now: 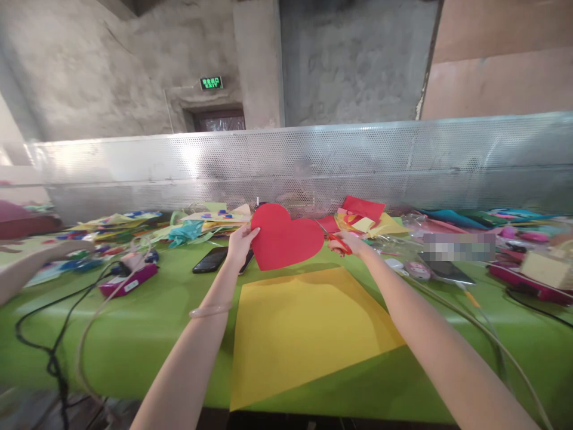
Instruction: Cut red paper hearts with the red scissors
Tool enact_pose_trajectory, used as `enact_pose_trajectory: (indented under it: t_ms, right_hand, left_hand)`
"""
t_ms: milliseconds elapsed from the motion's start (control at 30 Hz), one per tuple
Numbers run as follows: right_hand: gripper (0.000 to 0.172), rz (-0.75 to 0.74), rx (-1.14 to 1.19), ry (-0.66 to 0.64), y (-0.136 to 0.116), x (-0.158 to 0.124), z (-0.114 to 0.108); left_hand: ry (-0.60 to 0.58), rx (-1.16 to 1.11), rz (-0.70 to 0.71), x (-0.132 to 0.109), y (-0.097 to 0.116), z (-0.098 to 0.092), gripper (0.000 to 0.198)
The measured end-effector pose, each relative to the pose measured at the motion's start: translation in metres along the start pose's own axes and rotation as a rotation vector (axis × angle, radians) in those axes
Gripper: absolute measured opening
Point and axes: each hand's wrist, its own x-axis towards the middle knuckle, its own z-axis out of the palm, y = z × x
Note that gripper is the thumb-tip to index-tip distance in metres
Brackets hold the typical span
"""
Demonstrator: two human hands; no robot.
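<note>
A red paper heart (286, 237) is held up above the table, pinched at its left edge by my left hand (242, 242). My right hand (348, 243) grips red-handled scissors (339, 244) just beyond the heart's right side. The scissor blades point up and left, close to the heart; whether they touch it I cannot tell. Below both hands lies a large sheet of yellow paper (308, 331) on the green table cover (188, 352). Dark phones (210, 260) rest behind my left wrist, one partly hidden by it.
Paper scraps and craft bits (215, 221) line the back against a perforated metal screen (233, 161). Purple power strips (129, 280) with cables sit left and right. Another phone (443, 269) lies at right. Another person's arm (40, 263) reaches in at far left.
</note>
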Motion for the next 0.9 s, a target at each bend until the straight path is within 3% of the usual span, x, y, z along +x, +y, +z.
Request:
enact_pose_trajectory:
  t_ms: [900]
  right_hand:
    - [0.016,0.055,-0.018,0.016,-0.0034,-0.0018,-0.0005]
  left_hand:
    - [0.017,0.007,-0.002,-0.0027,0.0041,0.0007,0.035]
